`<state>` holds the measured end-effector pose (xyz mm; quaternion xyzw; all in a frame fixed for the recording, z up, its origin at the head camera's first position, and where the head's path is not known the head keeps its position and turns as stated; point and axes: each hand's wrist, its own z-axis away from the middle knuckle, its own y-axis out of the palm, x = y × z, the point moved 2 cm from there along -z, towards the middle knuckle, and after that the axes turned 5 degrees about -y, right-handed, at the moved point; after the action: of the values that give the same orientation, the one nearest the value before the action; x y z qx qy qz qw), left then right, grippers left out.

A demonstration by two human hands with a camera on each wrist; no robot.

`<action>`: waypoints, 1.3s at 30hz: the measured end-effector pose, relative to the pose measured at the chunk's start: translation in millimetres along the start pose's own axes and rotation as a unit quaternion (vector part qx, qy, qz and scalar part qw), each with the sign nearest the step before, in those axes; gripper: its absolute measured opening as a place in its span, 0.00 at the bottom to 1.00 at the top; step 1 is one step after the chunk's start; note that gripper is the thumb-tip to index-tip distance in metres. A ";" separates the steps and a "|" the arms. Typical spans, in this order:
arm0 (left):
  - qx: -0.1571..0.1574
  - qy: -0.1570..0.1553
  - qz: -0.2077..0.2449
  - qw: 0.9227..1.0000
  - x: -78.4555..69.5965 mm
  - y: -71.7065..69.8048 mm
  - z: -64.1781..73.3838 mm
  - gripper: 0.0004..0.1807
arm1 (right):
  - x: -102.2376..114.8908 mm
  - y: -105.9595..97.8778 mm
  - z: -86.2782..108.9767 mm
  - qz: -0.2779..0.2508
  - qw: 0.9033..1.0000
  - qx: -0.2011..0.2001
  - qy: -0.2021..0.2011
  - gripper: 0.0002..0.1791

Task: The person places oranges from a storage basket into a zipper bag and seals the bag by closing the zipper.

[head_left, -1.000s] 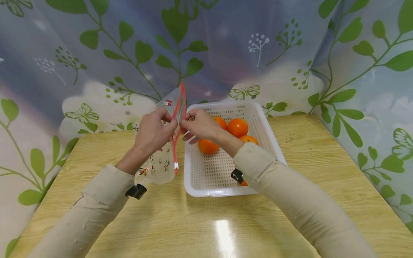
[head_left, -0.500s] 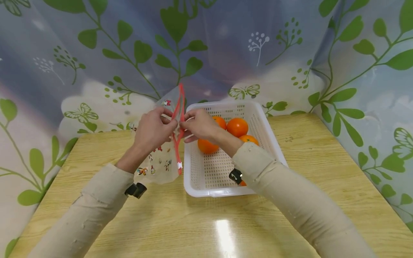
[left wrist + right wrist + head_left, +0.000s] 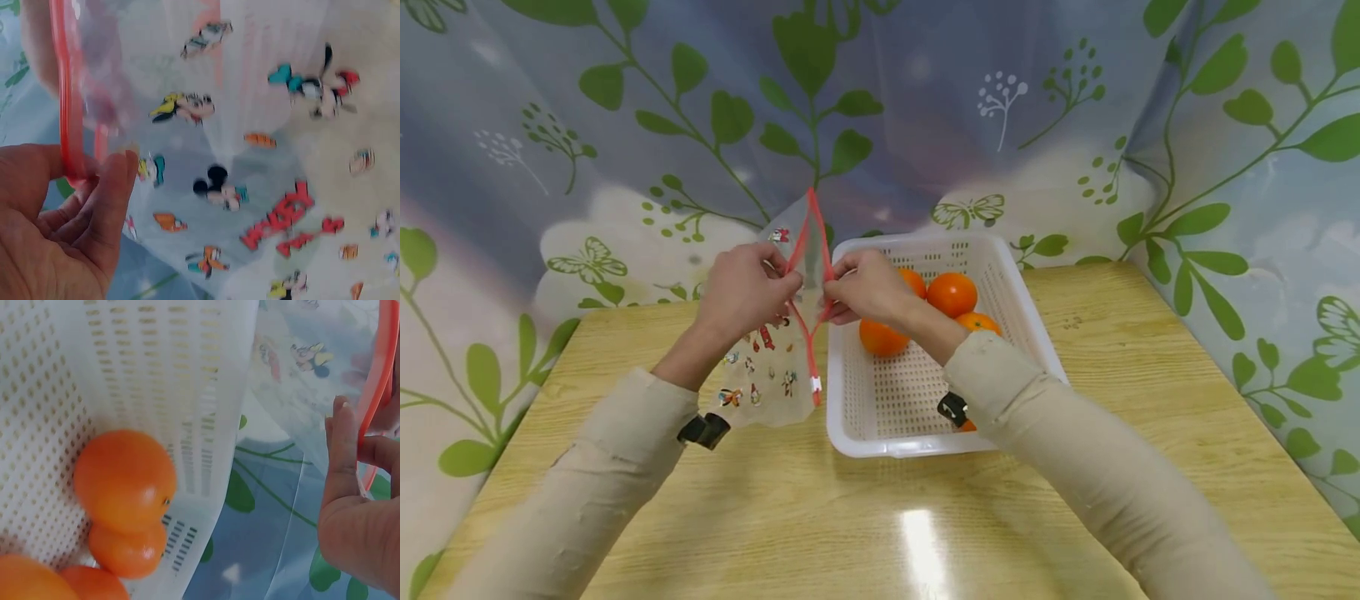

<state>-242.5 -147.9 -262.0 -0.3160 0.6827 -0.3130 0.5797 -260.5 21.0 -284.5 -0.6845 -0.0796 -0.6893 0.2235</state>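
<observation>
Between the two hands stands a clear zip bag (image 3: 775, 367) with cartoon prints and a red zip edge; its white slider (image 3: 816, 384) sits near the lower end. My left hand (image 3: 741, 287) pinches one side of the red edge between thumb and fingers, plain in the left wrist view, where the printed bag wall (image 3: 219, 194) fills most of the picture. Opposite it, my right hand (image 3: 868, 287) pinches the other side, above the basket's left rim. The bag's mouth gapes between the hands.
A white plastic basket (image 3: 850, 446) stands right of the bag, holding several oranges (image 3: 952, 296); the right forearm crosses above it and hides part of it. All rest on a wooden table (image 3: 820, 517), with a leaf-patterned cloth (image 3: 910, 125) behind.
My left hand has moved a little left, away from the right hand. The bag's red edges have spread from nearly together into a wider gap. The basket and oranges stay put.
</observation>
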 end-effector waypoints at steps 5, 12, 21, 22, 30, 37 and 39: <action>0.014 -0.007 0.006 1.000 8.9 -23.0 -0.8 0.10 | 0.0 -10.5 6.4 0.025 1.000 0.012 0.007 0.08; 0.039 -0.033 -0.027 0.998 24.2 -66.7 1.7 0.11 | -0.7 -28.7 11.7 0.041 0.999 0.026 0.023 0.07; 0.093 -0.066 -0.049 0.992 52.3 -99.3 8.6 0.14 | -4.4 -39.5 16.2 0.074 0.995 0.058 0.041 0.10; 0.097 -0.068 -0.048 0.992 54.5 -100.2 10.1 0.14 | -4.2 -40.1 17.1 0.077 0.994 0.058 0.041 0.10; 0.092 -0.071 -0.026 0.993 58.7 -106.1 22.4 0.13 | -0.3 -42.0 25.8 0.095 0.992 0.073 0.033 0.09; 0.140 -0.018 -0.054 0.988 37.4 -94.4 26.3 0.09 | -9.7 -39.5 22.1 0.064 0.994 0.087 0.010 0.09; 0.141 -0.009 -0.054 0.988 30.5 -89.4 26.7 0.09 | -11.2 -35.5 21.1 0.052 0.994 0.092 -0.001 0.10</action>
<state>-213.9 -227.8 -212.7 -0.2698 0.6084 -0.4339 0.6073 -256.5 63.5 -287.4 -0.6649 -0.1077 -0.6658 0.3211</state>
